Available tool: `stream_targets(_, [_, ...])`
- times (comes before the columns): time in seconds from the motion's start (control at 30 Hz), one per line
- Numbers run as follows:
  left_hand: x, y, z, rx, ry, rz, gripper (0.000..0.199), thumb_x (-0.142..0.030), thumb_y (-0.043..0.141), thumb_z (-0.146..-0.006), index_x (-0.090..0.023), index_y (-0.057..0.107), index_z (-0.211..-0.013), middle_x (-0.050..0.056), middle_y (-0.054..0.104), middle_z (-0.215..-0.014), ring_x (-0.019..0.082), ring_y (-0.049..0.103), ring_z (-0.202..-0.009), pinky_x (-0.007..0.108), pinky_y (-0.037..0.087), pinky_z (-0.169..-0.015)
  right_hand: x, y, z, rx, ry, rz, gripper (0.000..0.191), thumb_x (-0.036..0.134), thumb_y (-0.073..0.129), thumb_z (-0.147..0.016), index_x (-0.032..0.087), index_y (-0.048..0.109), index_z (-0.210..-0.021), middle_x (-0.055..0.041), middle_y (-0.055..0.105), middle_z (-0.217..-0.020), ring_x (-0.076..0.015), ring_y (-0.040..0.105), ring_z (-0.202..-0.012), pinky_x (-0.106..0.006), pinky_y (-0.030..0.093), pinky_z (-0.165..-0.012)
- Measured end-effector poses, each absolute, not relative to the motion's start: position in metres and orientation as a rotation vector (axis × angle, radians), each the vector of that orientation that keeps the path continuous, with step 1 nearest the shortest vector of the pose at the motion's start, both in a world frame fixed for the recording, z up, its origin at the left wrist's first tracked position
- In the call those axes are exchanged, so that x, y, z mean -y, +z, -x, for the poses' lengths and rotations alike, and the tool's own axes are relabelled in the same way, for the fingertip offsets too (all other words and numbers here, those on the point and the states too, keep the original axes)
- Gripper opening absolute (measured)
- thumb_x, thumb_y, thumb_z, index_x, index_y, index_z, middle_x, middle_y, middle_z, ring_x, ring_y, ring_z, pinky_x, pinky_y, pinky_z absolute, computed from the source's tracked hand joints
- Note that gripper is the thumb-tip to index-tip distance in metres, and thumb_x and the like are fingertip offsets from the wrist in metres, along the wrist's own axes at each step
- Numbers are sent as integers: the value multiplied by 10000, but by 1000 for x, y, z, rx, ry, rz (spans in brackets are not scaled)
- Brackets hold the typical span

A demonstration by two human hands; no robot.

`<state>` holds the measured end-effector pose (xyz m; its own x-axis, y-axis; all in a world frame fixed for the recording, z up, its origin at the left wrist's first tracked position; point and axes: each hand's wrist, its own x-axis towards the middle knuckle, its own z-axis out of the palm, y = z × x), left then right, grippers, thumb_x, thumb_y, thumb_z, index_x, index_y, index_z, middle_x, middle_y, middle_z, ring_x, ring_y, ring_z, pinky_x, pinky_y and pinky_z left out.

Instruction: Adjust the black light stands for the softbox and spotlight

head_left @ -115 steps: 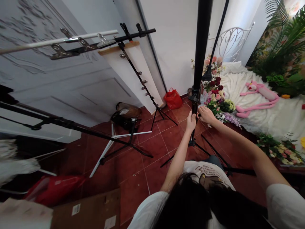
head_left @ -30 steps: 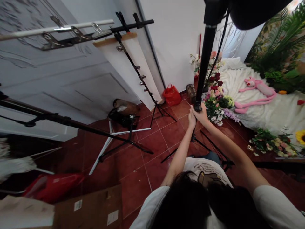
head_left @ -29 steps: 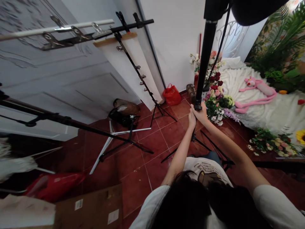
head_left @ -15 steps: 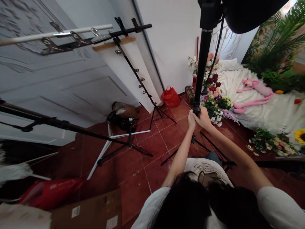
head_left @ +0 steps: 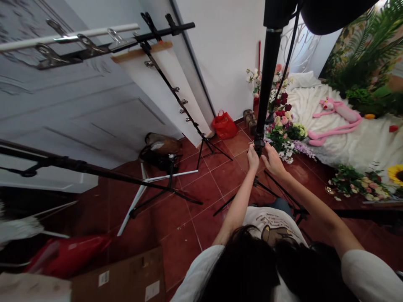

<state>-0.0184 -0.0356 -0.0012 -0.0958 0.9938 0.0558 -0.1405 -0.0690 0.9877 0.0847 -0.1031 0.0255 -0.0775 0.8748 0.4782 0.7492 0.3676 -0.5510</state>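
A black light stand (head_left: 266,88) rises in front of me, with a dark lamp head (head_left: 330,14) at its top and a cable beside the pole. My left hand (head_left: 252,158) is wrapped round the pole just under its black clamp collar (head_left: 259,141). On the right of the collar, my right hand (head_left: 273,160) has its fingers stretched out, with a gap between it and my left hand. Whether its fingertips touch the collar is hard to see. The stand's legs (head_left: 267,184) spread on the tiles below my hands.
A backdrop stand with clips (head_left: 181,100) and another black stand (head_left: 103,172) occupy the left. A red bag (head_left: 224,126) sits by the wall. Flowers (head_left: 285,121) and a pink plush toy (head_left: 343,115) lie right, near a white cloth (head_left: 371,147). A cardboard box (head_left: 126,274) is lower left.
My right hand has loosened from the pole and opened, moving slightly right of my left hand. The left hand stays at the collar. The view has shifted a little.
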Motion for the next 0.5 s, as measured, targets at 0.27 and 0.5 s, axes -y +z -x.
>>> stream_targets(0.27, [32,-6,16,-1116,1407,-1102,721,-715,260,-956,-144,698,-986,139,741,-1027,214,694,-1004,346,537,-945,61,32,-91,1761,274,1426,397,405,361,-1012,171,597,-1229,-193,670,-1234,-311,611,-1204,-519,453,-1067])
stream_targets(0.5, [29,-16,16,-1060,1430,-1154,724,-731,259,-944,-153,695,-962,125,724,-952,214,678,-959,348,525,-909,41,37,-97,1451,634,1384,361,521,480,-948,221,548,-1136,-34,640,-834,-190,617,-749,-337,510,-759])
